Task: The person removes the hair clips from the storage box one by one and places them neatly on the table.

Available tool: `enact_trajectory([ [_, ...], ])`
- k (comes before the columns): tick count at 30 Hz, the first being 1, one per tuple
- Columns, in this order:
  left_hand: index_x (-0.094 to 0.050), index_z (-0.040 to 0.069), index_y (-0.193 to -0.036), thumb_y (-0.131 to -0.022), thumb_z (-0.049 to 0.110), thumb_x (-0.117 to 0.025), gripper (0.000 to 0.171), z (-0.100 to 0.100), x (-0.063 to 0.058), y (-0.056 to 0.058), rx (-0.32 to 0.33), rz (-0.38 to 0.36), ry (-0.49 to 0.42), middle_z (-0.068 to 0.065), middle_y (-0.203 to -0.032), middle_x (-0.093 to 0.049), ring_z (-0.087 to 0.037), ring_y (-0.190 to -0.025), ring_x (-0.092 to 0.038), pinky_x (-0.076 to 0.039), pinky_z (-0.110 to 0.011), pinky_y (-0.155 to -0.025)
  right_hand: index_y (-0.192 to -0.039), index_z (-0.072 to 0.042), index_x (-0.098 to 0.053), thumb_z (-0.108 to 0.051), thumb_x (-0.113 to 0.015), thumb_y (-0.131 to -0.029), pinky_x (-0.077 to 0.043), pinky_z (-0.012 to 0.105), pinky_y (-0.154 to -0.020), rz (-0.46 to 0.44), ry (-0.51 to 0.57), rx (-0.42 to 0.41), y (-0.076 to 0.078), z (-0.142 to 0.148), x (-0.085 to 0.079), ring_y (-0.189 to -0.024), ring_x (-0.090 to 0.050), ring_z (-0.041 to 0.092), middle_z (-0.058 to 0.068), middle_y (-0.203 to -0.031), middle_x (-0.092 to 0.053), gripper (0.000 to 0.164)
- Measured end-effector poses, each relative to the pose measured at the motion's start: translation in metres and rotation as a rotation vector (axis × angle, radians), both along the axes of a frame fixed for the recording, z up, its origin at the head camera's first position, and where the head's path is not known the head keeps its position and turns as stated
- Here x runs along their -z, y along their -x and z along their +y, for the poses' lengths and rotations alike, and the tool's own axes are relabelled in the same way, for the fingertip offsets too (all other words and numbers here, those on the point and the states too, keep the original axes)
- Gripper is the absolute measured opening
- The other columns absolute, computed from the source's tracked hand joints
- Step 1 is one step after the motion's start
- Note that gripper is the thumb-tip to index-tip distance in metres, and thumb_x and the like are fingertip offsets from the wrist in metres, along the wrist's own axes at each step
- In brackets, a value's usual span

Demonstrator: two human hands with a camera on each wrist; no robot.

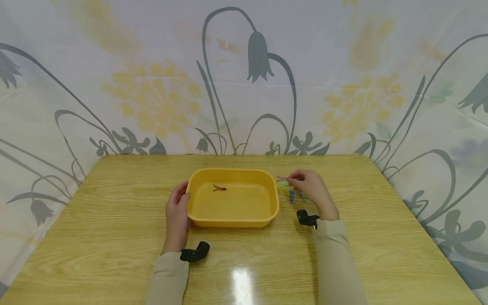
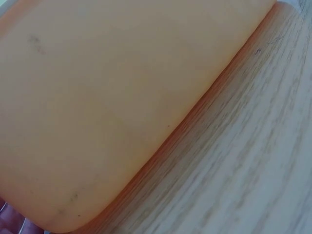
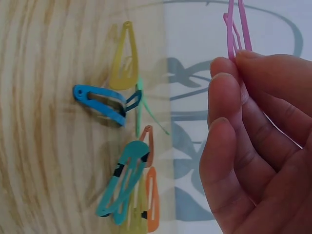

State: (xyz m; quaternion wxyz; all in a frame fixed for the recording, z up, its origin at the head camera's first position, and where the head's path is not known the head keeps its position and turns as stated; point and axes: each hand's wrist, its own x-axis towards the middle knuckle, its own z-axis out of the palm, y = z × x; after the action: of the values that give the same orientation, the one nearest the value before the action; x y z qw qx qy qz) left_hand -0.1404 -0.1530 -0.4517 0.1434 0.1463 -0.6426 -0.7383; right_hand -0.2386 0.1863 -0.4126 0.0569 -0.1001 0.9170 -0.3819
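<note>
My left hand [image 1: 177, 214] holds the left end of a yellow plastic tub [image 1: 232, 224], thumb at its rim. One dark reddish hair clip [image 1: 220, 188] lies inside, its prongs spread. To the right of the tub, my right hand [image 1: 310, 186] pinches a pink snap hair clip [image 3: 231, 34] between thumb and fingertips, above the table. Below it lies a loose group of snap clips: a yellow clip [image 3: 115, 73], a blue clip [image 3: 100, 99], a green clip [image 3: 138, 114], a teal clip [image 3: 127, 170] and an orange clip [image 3: 153, 204]. In the left wrist view, the tub's outer wall fills most of the frame.
The tub and clips are on a wood-grain table [image 1: 114, 220]. A flower-patterned cloth [image 1: 236, 106] hangs along its back edge and sides. Black wrist cameras sit on both wrists, the left camera [image 1: 196, 252] close to the tub's front corner.
</note>
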Motion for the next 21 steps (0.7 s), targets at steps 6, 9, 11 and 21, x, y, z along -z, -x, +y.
enact_trajectory([
  [6, -0.049, 0.016, -0.125, -0.094, 0.017, -0.043, 0.032, -0.001, 0.0, 0.001, 0.006, 0.0, -0.02, 0.001, -0.125, -0.047, -0.015, -0.113, -0.044, -0.036, -0.034, -0.096, -0.1, -0.008, -0.063, -0.025, -0.054, -0.09, -0.047, 0.032, -0.064, -0.005, -0.024, 0.018, 0.001, 0.0, 0.006, -0.074, -0.059, 0.024, 0.008, -0.09, -0.063, 0.021],
  [9, -0.049, 0.017, -0.125, -0.094, 0.017, -0.043, 0.032, -0.001, 0.0, 0.001, 0.006, -0.006, -0.021, 0.002, -0.125, -0.047, -0.015, -0.112, -0.045, -0.037, -0.034, -0.095, -0.099, -0.01, -0.064, -0.026, -0.055, -0.089, -0.047, 0.032, -0.066, -0.01, -0.036, 0.03, 0.002, -0.001, 0.01, -0.073, -0.059, 0.022, 0.006, -0.089, -0.063, 0.021],
  [11, -0.05, 0.018, -0.125, -0.094, 0.017, -0.044, 0.031, -0.001, 0.0, 0.001, 0.006, -0.005, -0.02, 0.002, -0.124, -0.047, -0.014, -0.111, -0.045, -0.037, -0.034, -0.094, -0.099, -0.01, -0.064, -0.026, -0.054, -0.089, -0.047, 0.032, -0.066, -0.006, -0.045, 0.024, 0.003, -0.001, 0.011, -0.072, -0.059, 0.022, 0.006, -0.089, -0.063, 0.021],
  [21, -0.049, 0.014, -0.125, -0.093, 0.015, -0.044, 0.032, 0.0, 0.001, 0.0, 0.012, 0.012, -0.038, 0.001, -0.124, -0.048, -0.014, -0.112, -0.045, -0.037, -0.033, -0.095, -0.097, -0.007, -0.065, -0.023, -0.056, -0.089, -0.047, 0.031, -0.063, 0.002, -0.09, 0.046, 0.002, -0.004, 0.018, -0.063, -0.058, 0.017, 0.006, -0.087, -0.065, 0.02],
])
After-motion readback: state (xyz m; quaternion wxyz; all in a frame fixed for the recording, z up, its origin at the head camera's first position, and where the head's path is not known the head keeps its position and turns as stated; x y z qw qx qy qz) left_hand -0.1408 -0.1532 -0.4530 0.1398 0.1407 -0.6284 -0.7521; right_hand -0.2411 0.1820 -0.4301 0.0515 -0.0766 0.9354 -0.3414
